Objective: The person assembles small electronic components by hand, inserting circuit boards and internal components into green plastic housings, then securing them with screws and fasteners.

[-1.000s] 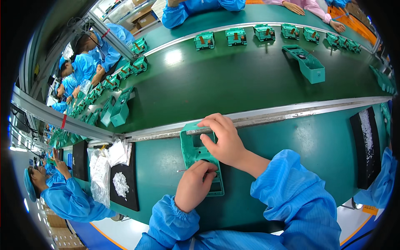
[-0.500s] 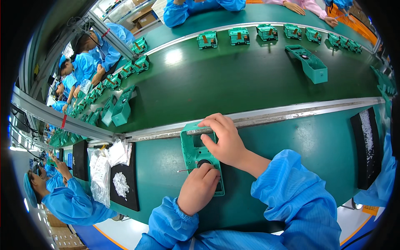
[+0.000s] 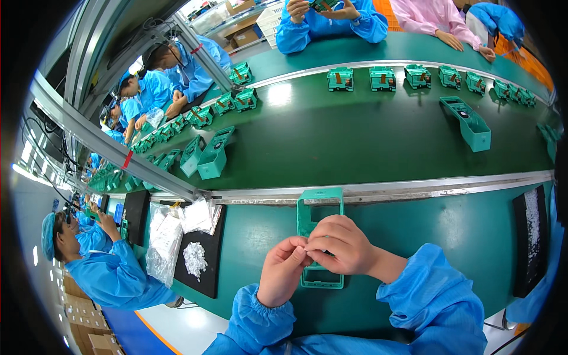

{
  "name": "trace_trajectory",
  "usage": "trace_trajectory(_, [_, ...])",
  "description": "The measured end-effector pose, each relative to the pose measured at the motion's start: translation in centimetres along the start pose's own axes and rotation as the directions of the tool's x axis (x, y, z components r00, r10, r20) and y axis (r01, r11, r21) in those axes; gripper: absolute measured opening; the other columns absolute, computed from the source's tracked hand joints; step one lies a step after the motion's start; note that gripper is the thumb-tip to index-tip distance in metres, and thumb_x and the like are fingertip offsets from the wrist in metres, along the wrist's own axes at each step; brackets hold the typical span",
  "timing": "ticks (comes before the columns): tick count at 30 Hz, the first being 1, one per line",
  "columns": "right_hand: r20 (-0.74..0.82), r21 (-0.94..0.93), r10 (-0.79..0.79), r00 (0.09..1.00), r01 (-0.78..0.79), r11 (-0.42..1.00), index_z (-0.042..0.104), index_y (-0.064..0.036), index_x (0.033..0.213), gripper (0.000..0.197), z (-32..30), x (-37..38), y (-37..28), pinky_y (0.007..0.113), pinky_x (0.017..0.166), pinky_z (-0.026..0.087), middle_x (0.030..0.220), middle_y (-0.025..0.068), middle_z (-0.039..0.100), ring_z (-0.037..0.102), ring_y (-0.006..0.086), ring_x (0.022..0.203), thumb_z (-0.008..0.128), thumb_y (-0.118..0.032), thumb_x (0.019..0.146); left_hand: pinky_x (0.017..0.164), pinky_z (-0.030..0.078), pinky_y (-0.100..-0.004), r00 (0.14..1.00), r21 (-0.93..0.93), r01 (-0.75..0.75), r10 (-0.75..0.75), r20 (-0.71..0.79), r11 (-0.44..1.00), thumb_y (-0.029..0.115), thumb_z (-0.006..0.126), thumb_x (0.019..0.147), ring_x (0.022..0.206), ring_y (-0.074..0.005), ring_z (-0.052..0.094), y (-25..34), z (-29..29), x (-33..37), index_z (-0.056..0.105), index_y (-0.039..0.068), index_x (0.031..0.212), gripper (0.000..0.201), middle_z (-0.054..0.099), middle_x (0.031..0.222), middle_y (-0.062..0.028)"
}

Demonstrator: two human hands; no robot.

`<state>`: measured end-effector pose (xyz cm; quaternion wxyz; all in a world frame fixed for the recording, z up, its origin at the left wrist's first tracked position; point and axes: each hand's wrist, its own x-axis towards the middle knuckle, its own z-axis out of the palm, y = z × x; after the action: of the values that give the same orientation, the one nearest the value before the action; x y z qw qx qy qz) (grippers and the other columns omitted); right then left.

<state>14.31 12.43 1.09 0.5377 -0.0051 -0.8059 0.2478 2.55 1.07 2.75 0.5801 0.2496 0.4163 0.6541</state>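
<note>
Two hands are in front of me on the feed, the left hand (image 3: 280, 271) and the right hand (image 3: 342, 245), and they meet fingertip to fingertip. Each has its thumb pressed to its fingers; what sits in that pinch is hidden, so I cannot tell. One green frame (image 3: 320, 193) lies directly beneath them on the counter (image 3: 426, 222), its far end reaching the metal rail (image 3: 402, 186) and its near end showing below the fingers.

To the left I count one black board (image 3: 213, 236) carrying one heap of white bits (image 3: 194, 259), with two clear bags (image 3: 163, 242) of white contents at its far side, one overlapping it. To the right stands one black tray (image 3: 522, 254) with one strip of white bits in it.

Beyond the rail, one green casing (image 3: 475, 136) rests at right and two stand close together at left, with more bunched behind that I cannot count. Along the far edge I make out five separate small green boxes (image 3: 341, 80) with brown strips, then a tight cluster at their right. Three people are across from me: one in blue sleeves (image 3: 293, 36) holding one green part, one in pink, one bending in blue.
</note>
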Motion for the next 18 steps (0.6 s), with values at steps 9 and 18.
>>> trace_trajectory(9, [-0.017, -0.030, 0.015, 1.000, -0.015, 0.999, 0.059, -0.0065, 0.079, 0.020, 0.0, -0.1, 0.7, 0.031, 0.063, 0.044, 0.077, 0.0034, 0.058, 0.055, 0.0200, 0.071, 0.071, -0.003, 0.063, 0.070, 0.041, -0.0208, 0.978, 0.194, -0.105, 0.137, -0.160, 0.975, 0.003, 0.057, 0.085, 0.076, -0.0082, 0.050, -0.2, 0.6, 0.1, 0.059, -0.001, 0.093, 0.009, 0.056, 0.087, -0.0016])
trace_trajectory(18, [-0.017, 0.018, 0.056, 0.998, -0.056, 0.998, 0.060, -0.0104, 0.079, 0.016, 0.1, -0.5, 1.2, 0.030, 0.065, 0.042, 0.080, 0.0006, 0.056, 0.052, 0.0187, 0.073, 0.071, -0.011, 0.066, 0.070, 0.044, -0.0204, 0.964, 0.449, -0.173, 0.243, -0.104, 0.877, -0.001, 0.060, 0.081, 0.078, -0.0085, 0.054, 0.5, 0.4, 0.2, 0.060, -0.002, 0.086, 0.005, 0.056, 0.088, -0.0023])
